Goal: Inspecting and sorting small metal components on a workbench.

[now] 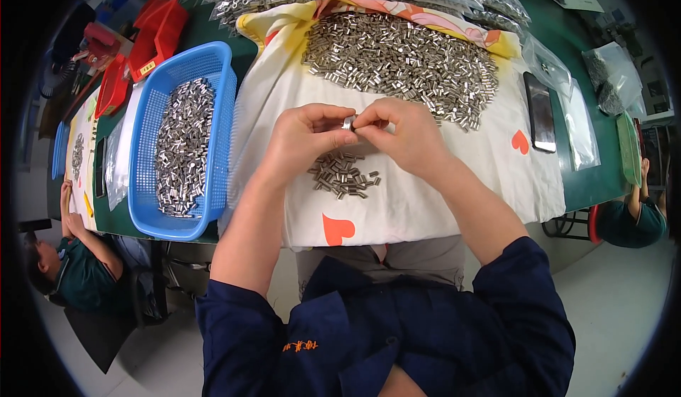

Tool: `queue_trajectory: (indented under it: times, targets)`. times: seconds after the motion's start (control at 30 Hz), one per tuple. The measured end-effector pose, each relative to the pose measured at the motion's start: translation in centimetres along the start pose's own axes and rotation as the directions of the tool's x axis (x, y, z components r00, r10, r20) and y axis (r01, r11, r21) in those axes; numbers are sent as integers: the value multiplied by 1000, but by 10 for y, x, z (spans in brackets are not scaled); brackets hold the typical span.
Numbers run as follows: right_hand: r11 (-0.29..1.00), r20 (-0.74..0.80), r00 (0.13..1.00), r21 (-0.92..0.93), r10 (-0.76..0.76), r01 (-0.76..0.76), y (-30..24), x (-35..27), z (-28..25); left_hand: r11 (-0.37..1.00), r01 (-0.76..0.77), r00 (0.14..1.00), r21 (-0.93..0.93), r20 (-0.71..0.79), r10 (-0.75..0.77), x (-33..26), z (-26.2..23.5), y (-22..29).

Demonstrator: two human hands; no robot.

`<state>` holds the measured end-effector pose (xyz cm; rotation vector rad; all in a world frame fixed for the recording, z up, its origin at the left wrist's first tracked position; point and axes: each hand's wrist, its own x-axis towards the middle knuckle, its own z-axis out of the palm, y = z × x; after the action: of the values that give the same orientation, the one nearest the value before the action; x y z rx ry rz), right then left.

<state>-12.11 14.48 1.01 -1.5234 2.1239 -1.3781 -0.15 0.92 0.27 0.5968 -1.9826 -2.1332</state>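
A: What is held by the left hand (pixel 303 136)?
B: A small shiny metal piece (pixel 347 122) is pinched between its thumb and fingers, above the cloth (pixel 404 209).
A: And by the right hand (pixel 410 133)?
B: Its thumb and forefinger are brought close together against the right end of that piece; whether a second one is gripped there cannot be told, as the fingers hide it.
A: What is seen around them?
B: A small pile (pixel 342 179) of short metal tubes is spread on the cloth just below the hands, and a far larger heap (pixel 404 57) is gathered beyond them.
A: And to the sides?
B: A blue basket (pixel 225 113), partly filled with similar tubes, is set to the left. A phone (pixel 540 113) is laid at the cloth's right edge, and the green table (pixel 578 188) is seen past it.
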Motion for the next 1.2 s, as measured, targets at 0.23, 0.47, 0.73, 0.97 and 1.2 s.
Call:
queue_trajectory:
  times: [0.23,0.47,0.73,0.97,1.2]
  targets:
    - [852,438,844,266,310,-451,7,10,-19,998,14,984,-56,178,-4,-3,1,2]
    - [977,-5,982,-95,190,-190,38,17,-25,984,2,964,178,260,-49,-7,6,7]
    - [859,-106,987,-509,-124,54,42,23,4,990,-6,952,138,305,-37,-7,4,5]
    - [864,-120,987,-502,-110,35,42,22,5,990,-27,956,139,294,-15,-5,5,2]
    - [984,-44,983,6,178,-178,8,18,-14,989,1,991,-148,130,18,4,-2,-3]
